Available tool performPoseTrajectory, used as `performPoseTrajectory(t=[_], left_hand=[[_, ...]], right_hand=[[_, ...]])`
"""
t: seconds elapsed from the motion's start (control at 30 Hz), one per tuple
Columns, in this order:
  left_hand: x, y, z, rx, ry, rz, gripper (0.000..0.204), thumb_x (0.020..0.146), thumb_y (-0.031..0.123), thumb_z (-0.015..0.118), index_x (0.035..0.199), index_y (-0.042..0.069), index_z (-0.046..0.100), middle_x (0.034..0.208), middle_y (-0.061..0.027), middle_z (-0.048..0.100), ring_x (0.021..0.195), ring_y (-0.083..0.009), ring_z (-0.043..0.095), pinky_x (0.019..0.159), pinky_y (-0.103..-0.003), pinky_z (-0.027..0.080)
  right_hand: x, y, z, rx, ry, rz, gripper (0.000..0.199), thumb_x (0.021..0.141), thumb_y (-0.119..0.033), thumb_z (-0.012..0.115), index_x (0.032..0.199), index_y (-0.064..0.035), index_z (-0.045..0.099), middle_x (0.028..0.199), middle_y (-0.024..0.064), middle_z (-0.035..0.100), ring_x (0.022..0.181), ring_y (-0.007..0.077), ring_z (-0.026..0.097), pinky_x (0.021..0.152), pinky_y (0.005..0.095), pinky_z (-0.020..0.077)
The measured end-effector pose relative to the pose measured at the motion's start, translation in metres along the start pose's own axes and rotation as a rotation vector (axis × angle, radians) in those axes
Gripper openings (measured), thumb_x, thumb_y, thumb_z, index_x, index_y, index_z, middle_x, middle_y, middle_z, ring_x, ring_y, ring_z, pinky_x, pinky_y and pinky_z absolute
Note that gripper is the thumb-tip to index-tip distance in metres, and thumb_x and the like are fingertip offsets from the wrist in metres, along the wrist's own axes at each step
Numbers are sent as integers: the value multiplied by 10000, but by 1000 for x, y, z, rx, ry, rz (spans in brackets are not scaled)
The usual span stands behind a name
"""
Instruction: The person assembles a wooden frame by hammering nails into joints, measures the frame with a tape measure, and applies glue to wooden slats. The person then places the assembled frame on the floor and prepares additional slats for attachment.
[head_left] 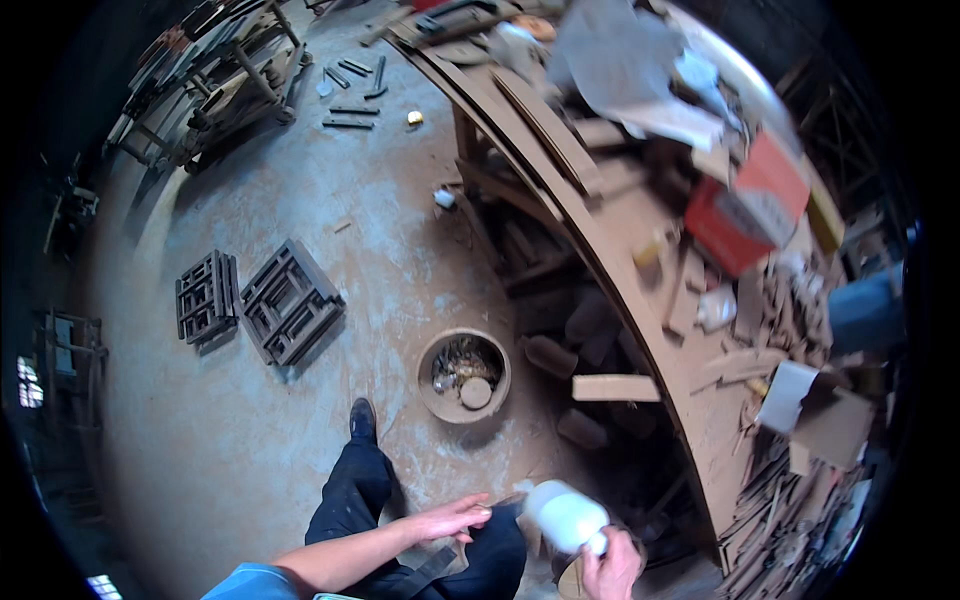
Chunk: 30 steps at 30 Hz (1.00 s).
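A white, somewhat see-through plastic bottle [567, 515] lies tilted in the grip of my right hand [615, 568], whose fingers close round its narrow end at the lower right. My left hand [455, 518] reaches over my right thigh with the fingers stretched out, a short way left of the bottle. Nothing that I can make out is in it. A dark strip [428, 570] lies across my lap below the left forearm. Just in front of my legs stands a round bucket [428, 392] with scraps and a pale round piece inside.
To the right, a long curved-looking workbench [655, 285] carries wood offcuts, a red box [745, 205] and plastic sheeting [625, 65]. A wooden block [615, 388] juts from its edge. Dark slatted wooden frames [290, 305] sit on the floor ahead left; a wheeled rack [235, 90] stands beyond.
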<state>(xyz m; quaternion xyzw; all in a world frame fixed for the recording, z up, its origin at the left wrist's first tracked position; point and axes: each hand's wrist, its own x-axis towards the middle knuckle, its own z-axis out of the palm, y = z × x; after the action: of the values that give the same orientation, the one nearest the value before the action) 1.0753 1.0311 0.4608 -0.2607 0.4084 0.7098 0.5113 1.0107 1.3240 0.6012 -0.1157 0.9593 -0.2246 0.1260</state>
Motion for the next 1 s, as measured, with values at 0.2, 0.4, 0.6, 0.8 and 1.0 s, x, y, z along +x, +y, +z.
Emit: performPoseTrajectory(t=[0.2, 0.4, 0.6, 0.8, 1.0], left_hand=[[-161, 74, -81, -466, -518, 107, 732, 993, 470, 486, 1554, 185, 112, 1511, -107, 329, 1330, -306, 436, 926, -493, 518], [-309, 142, -173, -693, -669, 347, 718, 929, 479, 592, 1506, 196, 273, 1437, -105, 426, 1242, -318, 513, 847, -502, 556], [-382, 217, -252, -749, -167, 943, 819, 767, 399, 740, 1429, 135, 336, 1331, -126, 480, 1248, -286, 476, 1070, -437, 380], [-421, 300, -319, -823, 76, 1253, 779, 746, 348, 692, 1404, 120, 344, 1290, -126, 500, 1223, -278, 494, 1042, -430, 409], [-423, 428, -395, -955, 35, 1248, 696, 758, 439, 704, 1338, 159, 442, 1277, -106, 540, 1143, -298, 556, 921, -464, 494]], right_hand=[[57, -268, -84, 152, -155, -205, 255, 851, -163, 664, 1044, 1, 628, 897, 187, 646, 777, 350, 644, 700, 389, 518], [133, -485, -127, 84, -296, -412, 280, 809, -129, 666, 1049, 0, 602, 895, 192, 618, 776, 367, 630, 680, 396, 509], [245, -581, -65, 105, 34, -409, 136, 882, -135, 555, 945, -39, 628, 766, 191, 642, 674, 351, 655, 603, 393, 519], [374, -686, -34, 191, 169, -477, 192, 902, -123, 553, 760, -22, 635, 607, 156, 583, 535, 299, 614, 524, 346, 489], [543, -750, -42, 288, 95, -916, 173, 834, -103, 652, 680, -38, 605, 561, 114, 552, 464, 285, 558, 433, 354, 437]])
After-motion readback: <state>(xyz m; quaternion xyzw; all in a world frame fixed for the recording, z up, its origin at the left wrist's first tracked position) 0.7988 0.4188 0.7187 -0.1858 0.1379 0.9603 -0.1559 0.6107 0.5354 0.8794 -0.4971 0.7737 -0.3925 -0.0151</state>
